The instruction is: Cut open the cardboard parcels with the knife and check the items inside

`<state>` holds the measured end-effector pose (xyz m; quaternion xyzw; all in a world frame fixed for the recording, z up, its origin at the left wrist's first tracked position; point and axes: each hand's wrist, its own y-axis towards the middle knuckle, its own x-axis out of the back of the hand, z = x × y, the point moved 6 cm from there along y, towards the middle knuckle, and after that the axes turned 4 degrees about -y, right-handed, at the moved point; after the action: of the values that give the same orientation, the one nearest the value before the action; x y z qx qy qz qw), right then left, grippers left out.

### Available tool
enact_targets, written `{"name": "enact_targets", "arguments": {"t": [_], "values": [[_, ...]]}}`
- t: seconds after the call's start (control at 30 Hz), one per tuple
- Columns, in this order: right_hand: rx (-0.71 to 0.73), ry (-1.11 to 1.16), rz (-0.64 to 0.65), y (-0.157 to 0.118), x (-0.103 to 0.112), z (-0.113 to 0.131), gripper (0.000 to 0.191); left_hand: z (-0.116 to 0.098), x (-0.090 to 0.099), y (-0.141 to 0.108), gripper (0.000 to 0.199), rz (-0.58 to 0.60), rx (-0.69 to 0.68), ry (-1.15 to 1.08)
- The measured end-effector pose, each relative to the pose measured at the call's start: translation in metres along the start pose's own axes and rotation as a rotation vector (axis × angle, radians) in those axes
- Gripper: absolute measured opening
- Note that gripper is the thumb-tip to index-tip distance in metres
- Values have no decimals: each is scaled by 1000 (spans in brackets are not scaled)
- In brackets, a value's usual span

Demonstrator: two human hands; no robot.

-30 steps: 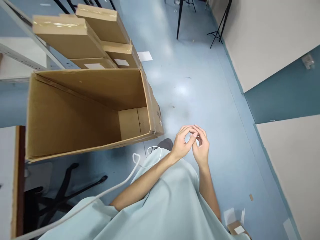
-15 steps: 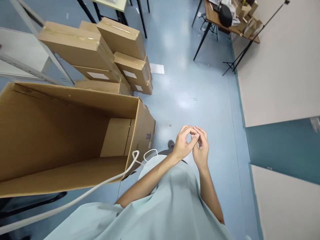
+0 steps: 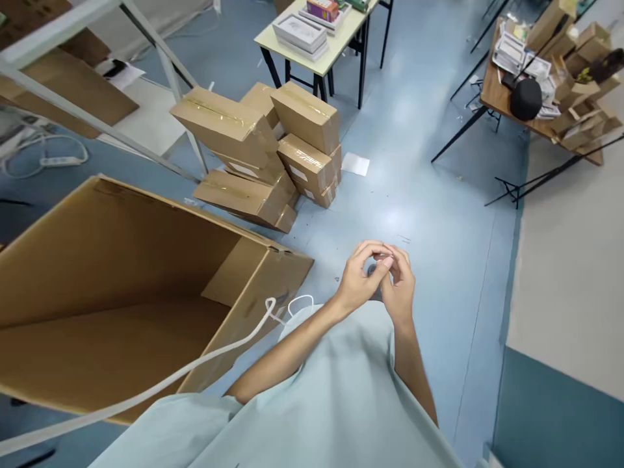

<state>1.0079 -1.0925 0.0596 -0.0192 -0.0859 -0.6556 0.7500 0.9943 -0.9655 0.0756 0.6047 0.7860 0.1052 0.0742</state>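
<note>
My left hand (image 3: 363, 273) and my right hand (image 3: 398, 289) are held together in front of my body, over the floor. The fingers of both are curled and their tips meet. The left thumb reaches across to the right fingers, leaving a rounded gap below. Whether anything small is pinched between the fingertips is hidden. A white cable (image 3: 195, 364) runs from the lower left to beside my light blue shirt (image 3: 341, 390), ending in a thin loop near my left forearm.
A large open cardboard box (image 3: 263, 286) stands close on my left. Beyond it are stacked taped cartons (image 3: 307, 117) and a metal frame (image 3: 170, 71). Ahead is a pale table (image 3: 268, 40) with white boxes. A cluttered wooden table (image 3: 492, 91) and a black stand (image 3: 511, 188) line the right wall.
The view has turned left and moved forward. The large box has swung around at lower left, and the cartons and tables appear further right. My hands stay together, fingertips touching.
</note>
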Motion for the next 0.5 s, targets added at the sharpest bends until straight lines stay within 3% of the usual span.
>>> {"name": "enact_targets", "arguments": {"t": [0.13,0.23,0.33,0.5], "values": [[29,1,203,111,-4,3,38,20,-5,80,32,-195,40,-74],[60,18,345,178,-28,3,37,34,7,125,37,-328,71,-15],[59,34,476,230,-68,-8,39,54,34,161,40,-453,83,32],[14,10,644,304,-146,-35,41,103,94,219,33,-602,135,0]]}}
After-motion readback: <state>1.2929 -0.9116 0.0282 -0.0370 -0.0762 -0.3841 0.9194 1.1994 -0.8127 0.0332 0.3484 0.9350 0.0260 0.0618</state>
